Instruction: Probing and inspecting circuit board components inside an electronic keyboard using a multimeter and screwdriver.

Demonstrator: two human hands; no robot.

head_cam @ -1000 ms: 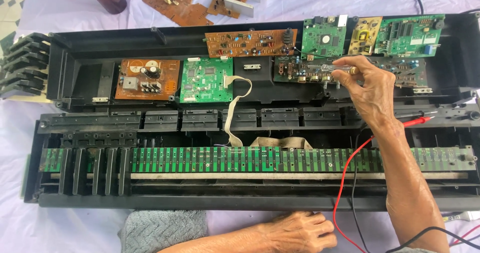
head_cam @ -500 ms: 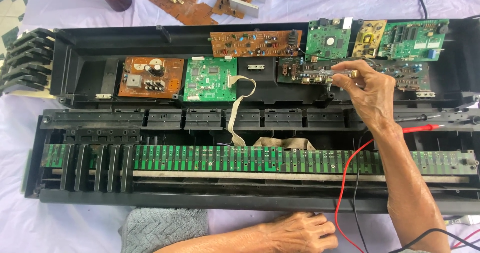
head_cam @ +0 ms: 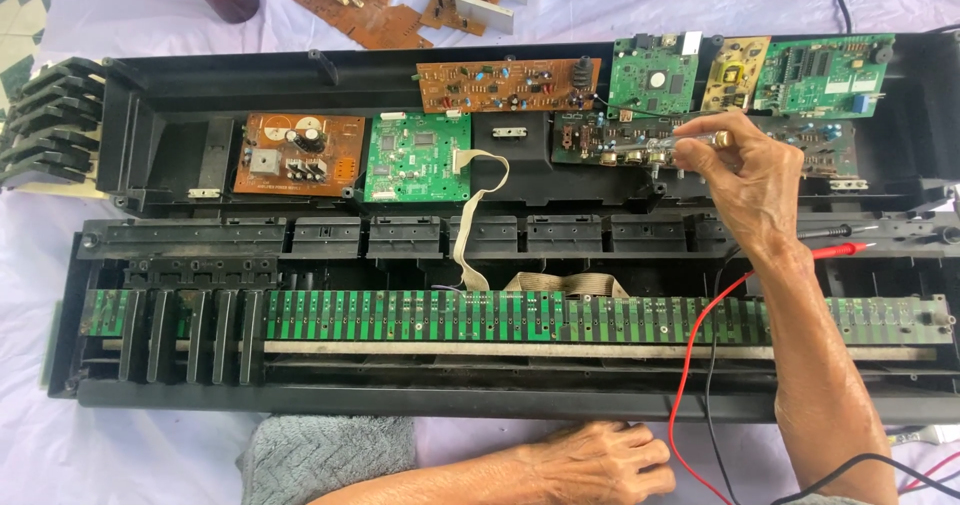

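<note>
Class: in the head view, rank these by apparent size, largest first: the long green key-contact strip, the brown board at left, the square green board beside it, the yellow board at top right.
1. Long green key-contact strip
2. Brown board
3. Square green board, only slightly smaller than the brown one
4. Yellow board

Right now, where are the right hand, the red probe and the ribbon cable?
right hand [head_cam: 745,180], head view, on the back of the hand.
red probe [head_cam: 838,252], head view, on its red handle.
ribbon cable [head_cam: 478,210], head view, on its looped middle.
</note>
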